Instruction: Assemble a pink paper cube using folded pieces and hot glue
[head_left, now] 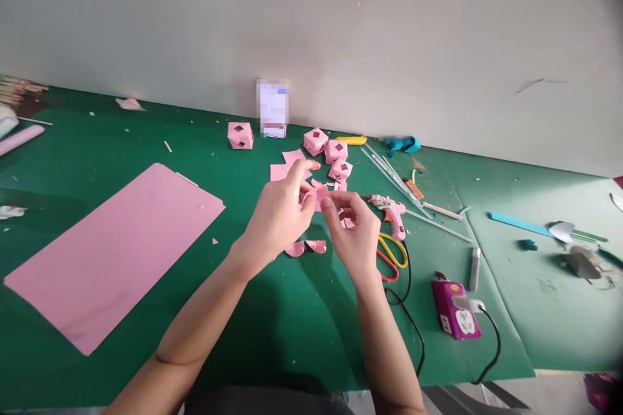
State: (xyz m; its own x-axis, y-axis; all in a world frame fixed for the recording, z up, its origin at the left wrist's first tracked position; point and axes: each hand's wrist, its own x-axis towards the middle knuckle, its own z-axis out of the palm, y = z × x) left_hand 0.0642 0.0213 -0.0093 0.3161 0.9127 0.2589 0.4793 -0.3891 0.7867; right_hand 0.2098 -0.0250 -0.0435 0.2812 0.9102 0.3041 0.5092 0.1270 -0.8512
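My left hand point(280, 211) and my right hand point(355, 233) meet over the middle of the green table point(292, 318). Both pinch a small folded pink paper piece point(320, 194) between fingertips. Under the hands lie two curled pink paper scraps point(306, 247). Behind them sit flat pink squares point(287, 165) and several folded pink paper cubes point(335, 159); one more cube point(240, 135) stands apart to the left.
A large pink sheet point(114, 249) lies at left. Right of my hands: a pink glue gun point(392, 211), yellow-red scissors point(392, 253), clear glue sticks point(389, 172), a pink power strip point(455, 310) with cable, a teal strip point(518, 224). A white wall point(341, 32) backs the table.
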